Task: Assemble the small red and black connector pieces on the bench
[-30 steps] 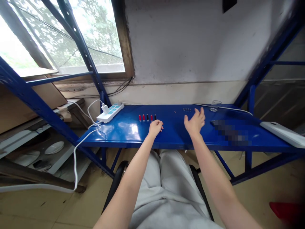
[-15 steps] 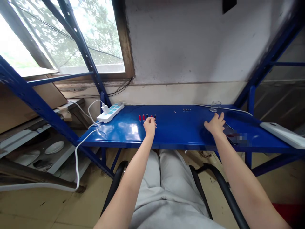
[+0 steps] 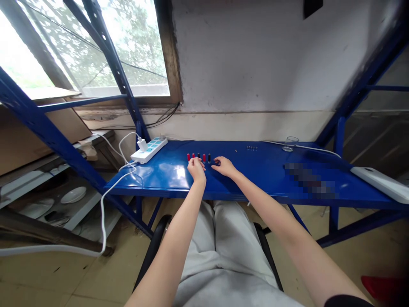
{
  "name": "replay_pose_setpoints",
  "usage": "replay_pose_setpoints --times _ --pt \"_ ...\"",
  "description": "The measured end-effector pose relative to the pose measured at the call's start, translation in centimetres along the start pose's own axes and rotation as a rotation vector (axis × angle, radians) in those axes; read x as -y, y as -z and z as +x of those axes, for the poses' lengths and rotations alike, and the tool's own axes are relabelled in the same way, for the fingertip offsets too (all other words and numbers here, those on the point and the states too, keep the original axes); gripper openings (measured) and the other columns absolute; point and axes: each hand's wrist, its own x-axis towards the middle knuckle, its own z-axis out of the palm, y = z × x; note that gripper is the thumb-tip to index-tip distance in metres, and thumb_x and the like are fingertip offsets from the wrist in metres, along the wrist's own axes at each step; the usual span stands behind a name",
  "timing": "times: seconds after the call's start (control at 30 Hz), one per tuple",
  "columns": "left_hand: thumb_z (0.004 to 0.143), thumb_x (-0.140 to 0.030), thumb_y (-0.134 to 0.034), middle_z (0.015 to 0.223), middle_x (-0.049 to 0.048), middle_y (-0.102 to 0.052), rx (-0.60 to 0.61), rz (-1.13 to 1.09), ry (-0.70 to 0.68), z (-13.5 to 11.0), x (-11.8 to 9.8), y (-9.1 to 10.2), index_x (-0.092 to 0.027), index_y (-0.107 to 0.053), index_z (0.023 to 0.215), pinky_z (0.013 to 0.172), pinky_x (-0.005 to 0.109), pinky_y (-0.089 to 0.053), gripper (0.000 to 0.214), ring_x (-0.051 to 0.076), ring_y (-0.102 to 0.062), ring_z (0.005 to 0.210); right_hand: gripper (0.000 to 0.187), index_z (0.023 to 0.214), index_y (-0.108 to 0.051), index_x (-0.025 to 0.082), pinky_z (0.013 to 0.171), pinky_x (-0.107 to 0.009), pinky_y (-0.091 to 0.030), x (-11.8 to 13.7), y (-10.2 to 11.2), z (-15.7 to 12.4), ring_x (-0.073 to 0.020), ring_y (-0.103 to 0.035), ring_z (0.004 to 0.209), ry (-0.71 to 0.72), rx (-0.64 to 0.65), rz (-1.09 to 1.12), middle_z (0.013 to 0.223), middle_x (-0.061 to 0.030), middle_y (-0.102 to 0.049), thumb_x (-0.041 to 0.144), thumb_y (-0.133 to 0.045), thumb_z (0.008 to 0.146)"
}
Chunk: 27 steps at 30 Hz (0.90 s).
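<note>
Red and black cylinders (image 3: 204, 158), long axes vertical in view, right hand (image 3: 225, 166) beside

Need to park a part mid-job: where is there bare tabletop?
Left: between the power strip and the left hand. Right: between the tiny pieces, right forearm and blurred dark item. Crowded: around the red and black pieces, with the right hand beside them.

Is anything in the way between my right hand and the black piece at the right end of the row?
Nothing visible: a sliver of blue tabletop shows between your right hand and that black piece; your left hand is left of it.
</note>
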Motion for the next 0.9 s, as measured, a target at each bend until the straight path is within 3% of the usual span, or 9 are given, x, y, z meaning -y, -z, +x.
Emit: replay_pose_setpoints --times 0.23,0.63,0.77,0.9 --pt "0.075 -0.025 -0.044 0.04 -0.0065 -0.041 0.017 -0.009 -0.027 0.0 0.1 0.1 -0.016 -0.048 0.062 0.035 0.017 -0.027 0.016 0.005 -0.035 0.032 0.035 0.104 -0.061 0.017 0.082 -0.035 -0.04 1.9 -1.8 1.5 -0.027 -0.049 0.108 -0.13 0.008 -0.165 0.113 -0.0111 -0.057 0.037 -0.058 0.074" --pt "0.078 -0.026 -0.044 0.045 -0.0058 -0.042 0.085 0.075 -0.081 -0.1 0.5 0.4 -0.016 -0.05 0.065 0.037 0.017 -0.029 0.017 0.005 -0.037 0.036 0.012 0.079 -0.064 0.02 0.071 -0.029 -0.041 1.1 -2.7 2.0 -0.0205 -0.058 0.087 -0.148 -0.133 -0.027 0.095 -0.0063 -0.064 0.027 -0.056 0.073" --pt "0.081 -0.034 -0.046 0.049 -0.0056 -0.044 0.139 0.139 -0.128 -0.3 0.5 0.3 -0.016 -0.053 0.073 0.039 0.018 -0.032 0.02 0.005 -0.039 0.037 0.011 0.078 -0.06 0.019 0.067 -0.027 -0.041 0.7 -1.5 1.0 -0.0156 -0.057 0.073 -0.035 -0.197 0.123 0.086 -0.0044 -0.064 0.026 -0.054 0.074" --pt "0.078 -0.042 -0.056 0.059 -0.0055 -0.051 0.242 0.215 -0.267 -1.0 0.2 0.0 -0.02 -0.053 0.109 0.046 0.018 -0.037 0.039 0.005 -0.043 0.043 0.01 0.079 -0.058 0.019 0.061 -0.025 -0.038 0.6 0.3 -1.0 -0.0124 -0.053 0.062 0.205 -0.246 0.094 0.082 -0.0034 -0.063 0.027 -0.054 0.074"
